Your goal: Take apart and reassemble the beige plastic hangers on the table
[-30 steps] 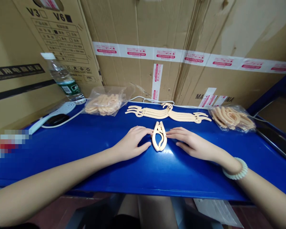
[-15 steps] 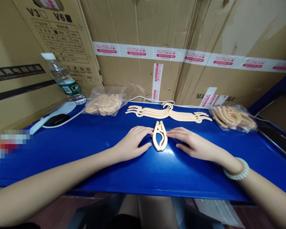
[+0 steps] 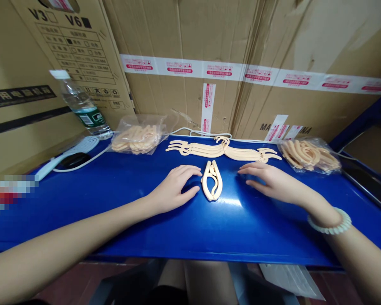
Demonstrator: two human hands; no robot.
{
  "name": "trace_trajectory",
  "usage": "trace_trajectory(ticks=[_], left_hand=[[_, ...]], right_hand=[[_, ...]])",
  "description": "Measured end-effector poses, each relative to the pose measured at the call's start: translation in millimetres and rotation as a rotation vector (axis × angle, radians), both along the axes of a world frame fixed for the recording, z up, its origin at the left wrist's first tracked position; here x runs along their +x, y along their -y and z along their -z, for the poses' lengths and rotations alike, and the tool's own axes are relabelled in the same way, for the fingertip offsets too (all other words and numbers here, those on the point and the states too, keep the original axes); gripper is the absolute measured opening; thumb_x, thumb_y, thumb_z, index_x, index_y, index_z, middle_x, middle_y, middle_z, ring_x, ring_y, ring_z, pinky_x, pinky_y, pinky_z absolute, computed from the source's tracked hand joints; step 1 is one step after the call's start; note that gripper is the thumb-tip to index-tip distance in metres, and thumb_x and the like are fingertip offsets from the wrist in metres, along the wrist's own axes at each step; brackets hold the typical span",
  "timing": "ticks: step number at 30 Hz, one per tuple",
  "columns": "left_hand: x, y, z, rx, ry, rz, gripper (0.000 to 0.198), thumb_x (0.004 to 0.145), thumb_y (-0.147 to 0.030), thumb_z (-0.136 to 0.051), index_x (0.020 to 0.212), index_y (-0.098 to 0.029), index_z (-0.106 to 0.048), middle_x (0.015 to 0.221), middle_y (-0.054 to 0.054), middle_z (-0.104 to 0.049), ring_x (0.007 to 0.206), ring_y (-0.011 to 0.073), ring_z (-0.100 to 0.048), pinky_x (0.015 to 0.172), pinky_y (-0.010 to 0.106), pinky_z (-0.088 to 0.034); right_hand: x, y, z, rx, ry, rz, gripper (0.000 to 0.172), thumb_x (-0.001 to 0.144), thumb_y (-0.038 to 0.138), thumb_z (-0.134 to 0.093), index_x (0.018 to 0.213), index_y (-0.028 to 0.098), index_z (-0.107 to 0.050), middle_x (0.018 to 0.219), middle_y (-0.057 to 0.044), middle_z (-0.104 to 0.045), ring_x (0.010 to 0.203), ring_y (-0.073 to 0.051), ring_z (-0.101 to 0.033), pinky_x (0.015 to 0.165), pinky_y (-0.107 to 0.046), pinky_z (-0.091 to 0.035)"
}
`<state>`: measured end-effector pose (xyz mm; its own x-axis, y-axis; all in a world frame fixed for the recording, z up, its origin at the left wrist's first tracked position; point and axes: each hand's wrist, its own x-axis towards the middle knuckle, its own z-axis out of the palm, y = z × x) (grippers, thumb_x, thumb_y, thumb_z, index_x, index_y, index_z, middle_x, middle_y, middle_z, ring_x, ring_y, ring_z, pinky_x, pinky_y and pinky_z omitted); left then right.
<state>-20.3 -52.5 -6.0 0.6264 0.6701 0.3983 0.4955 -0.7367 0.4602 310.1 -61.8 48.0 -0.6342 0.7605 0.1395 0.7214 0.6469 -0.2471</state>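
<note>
Presently, head view, sole cam. Item: folded hanger, cream, approx. mid-counter, lying flat on the blue counter betw. both hands.

L hand: grip open, fingers curved, thumb apart, nothing held; fingertips just beside the hanger's L side, contact can't be confirmed. R hand: grip likewise open, nothing held, apart from the hanger on its R.

Handling (judged): prob. plastic, light, fairly stiff, smooth so poss. a bit slippery; thin hook and joints likely the weak pts. Best hold: outer arms, one from each side, approx. mid-length; avoid loading the hook.

Orientation: long axis runs fore-aft, approx. square to the counter's front edge. Arms meet at the near end, twd. the wearer; two blunt tips point away, twd. the opened hangers, which lie crosswise behind. Hook curves inside the loop.

Periphery: L bag and R bag, clear plastic, similar cream parts inside.
</note>
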Motion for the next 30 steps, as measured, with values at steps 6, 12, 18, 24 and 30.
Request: trace_trajectory(ticks=[6, 12, 18, 24, 30], left_hand=[[0.9, 0.2, 1.0, 0.010, 0.009, 0.012, 0.027, 0.093, -0.026, -0.055, 0.119, -0.021, -0.056, 0.134, 0.012, -0.063, 0.128, 0.0283, -0.057, 0.110, 0.048, -0.044], [0.5, 0.6, 1.4, 0.000, 0.012, 0.019, 0.026, 0.093, -0.025, -0.055, 0.119, -0.020, -0.057, 0.133, 0.012, -0.063, 0.127, 0.0285, -0.057, 0.109, 0.049, -0.043], [0.4, 1.3, 0.2, -0.008, -0.001, 0.022, 0.027, 0.093, -0.025, -0.055, 0.119, -0.020, -0.057, 0.132, 0.012, -0.064, 0.126, 0.0289, -0.058, 0.109, 0.049, -0.044], [0.4, 0.9, 0.7, -0.009, -0.006, 0.026, 0.025, 0.094, -0.026, -0.055, 0.118, -0.020, -0.057, 0.133, 0.012, -0.063, 0.127, 0.0281, -0.057, 0.109, 0.048, -0.043], [0.5, 0.6, 1.5, -0.006, -0.005, 0.030, 0.027, 0.093, -0.025, -0.055, 0.119, -0.020, -0.057, 0.133, 0.012, -0.063, 0.126, 0.0274, -0.057, 0.109, 0.048, -0.043]], right_hand=[[2.8, -4.5, 8.7, -0.037, 0.026, -0.029, 0.032, 0.096, 0.031, -0.054, 0.121, 0.019, -0.070, 0.123, -0.014, -0.067, 0.113, -0.031, -0.064, 0.101, -0.049, -0.052], [3.5, -4.0, 7.3, -0.059, 0.058, -0.034, 0.035, 0.097, 0.032, -0.053, 0.124, 0.016, -0.069, 0.126, -0.016, -0.065, 0.117, -0.032, -0.062, 0.104, -0.051, -0.050], [2.5, -3.5, 5.5, -0.071, 0.072, -0.035, 0.035, 0.098, 0.032, -0.052, 0.124, 0.016, -0.068, 0.127, -0.015, -0.065, 0.116, -0.031, -0.062, 0.103, -0.049, -0.051], [2.7, -4.1, 5.2, -0.079, 0.066, -0.036, 0.036, 0.097, 0.032, -0.052, 0.125, 0.015, -0.068, 0.127, -0.016, -0.064, 0.117, -0.031, -0.062, 0.103, -0.049, -0.050], [3.9, -4.5, 3.2, -0.107, 0.050, -0.036, 0.035, 0.098, 0.033, -0.050, 0.124, 0.016, -0.068, 0.128, -0.015, -0.064, 0.118, -0.030, -0.062, 0.105, -0.048, -0.049]])
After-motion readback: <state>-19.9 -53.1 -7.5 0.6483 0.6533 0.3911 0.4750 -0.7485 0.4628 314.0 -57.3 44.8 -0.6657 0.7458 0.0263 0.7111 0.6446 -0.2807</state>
